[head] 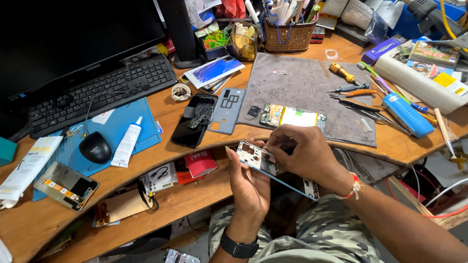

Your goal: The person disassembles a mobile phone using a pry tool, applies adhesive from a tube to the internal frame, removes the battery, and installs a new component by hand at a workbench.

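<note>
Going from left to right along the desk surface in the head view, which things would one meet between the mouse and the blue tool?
Black mouse → white glue tube → black phone lying open → grey back cover → opened phone body with its yellow-white battery → blue tool.

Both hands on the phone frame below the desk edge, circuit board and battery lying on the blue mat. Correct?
Not quite. In the head view the circuit board and battery lie on the grey mat, not the blue mat. Left hand and right hand do hold the phone frame.
</note>
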